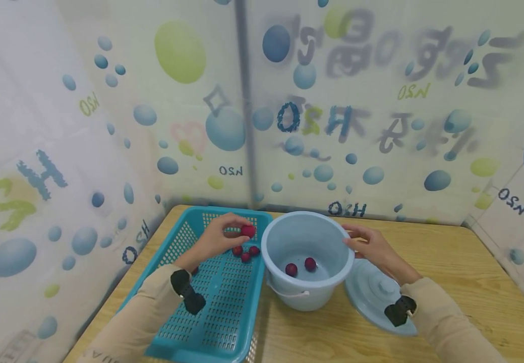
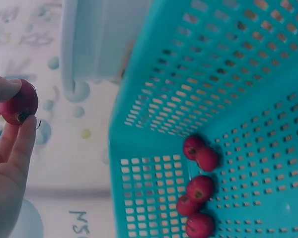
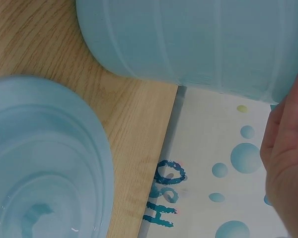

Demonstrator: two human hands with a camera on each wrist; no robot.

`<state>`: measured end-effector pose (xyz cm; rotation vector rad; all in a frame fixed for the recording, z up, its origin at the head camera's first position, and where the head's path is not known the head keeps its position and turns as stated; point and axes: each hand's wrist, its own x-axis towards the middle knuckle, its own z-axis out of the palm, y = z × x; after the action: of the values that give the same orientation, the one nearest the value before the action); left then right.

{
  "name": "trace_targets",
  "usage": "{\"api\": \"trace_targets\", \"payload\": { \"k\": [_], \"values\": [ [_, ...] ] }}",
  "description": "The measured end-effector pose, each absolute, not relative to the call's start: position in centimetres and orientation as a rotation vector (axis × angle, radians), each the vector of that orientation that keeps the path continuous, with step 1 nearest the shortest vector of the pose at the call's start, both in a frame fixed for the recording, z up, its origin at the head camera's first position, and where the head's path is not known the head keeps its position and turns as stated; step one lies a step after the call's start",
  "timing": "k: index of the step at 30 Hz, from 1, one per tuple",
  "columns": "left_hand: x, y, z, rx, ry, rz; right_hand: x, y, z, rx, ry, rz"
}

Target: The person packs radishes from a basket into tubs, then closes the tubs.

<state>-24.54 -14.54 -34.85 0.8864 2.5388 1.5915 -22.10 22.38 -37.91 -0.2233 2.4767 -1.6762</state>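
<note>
A pale wall covering point(image 1: 361, 128), printed with blue and green bubbles and H2O lettering, rises behind the light-blue plastic bucket point(image 1: 311, 232), which stands upright on a wood-grain tabletop point(image 1: 448, 262). Just beside the bucket, on its left, lies a teal perforated basket point(image 1: 216, 292), longer than the bucket is wide. The round, knobbed lid point(image 1: 366, 295) lies on the tabletop to the bucket's right. The person's beige sleeves point(image 1: 452, 322) reach in from both sides, with black devices point(image 1: 400, 310) at the wrists. Right of the bucket, the right hand point(image 1: 375, 247) touches its rim with extended, loose fingers; left of the bucket, the left hand point(image 1: 218, 237) pinches one red fruit point(image 1: 248, 231) between thumb and fingers, held up near the rim. It looks like a plum, though the pictures are too soft to be sure. Two dark red fruits point(image 1: 291, 269) sit on the bucket's floor, and left of the bucket a cluster of five fruits point(image 2: 199, 188) gathers at the basket's corner.
</note>
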Motion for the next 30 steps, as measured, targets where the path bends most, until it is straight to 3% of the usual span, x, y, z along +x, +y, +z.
{"api": "trace_targets", "payload": {
  "k": [13, 30],
  "values": [
    [-21.4, -11.5, -30.7, 0.938, 2.499, 1.58, -22.0, 22.3, -37.8, -0.26, 2.49, -1.674],
    [-24.1, -8.6, -31.8, 1.029, 2.527, 1.467, -22.2, 22.4, -37.9, -0.249, 2.469, -1.685]
  ]
}}
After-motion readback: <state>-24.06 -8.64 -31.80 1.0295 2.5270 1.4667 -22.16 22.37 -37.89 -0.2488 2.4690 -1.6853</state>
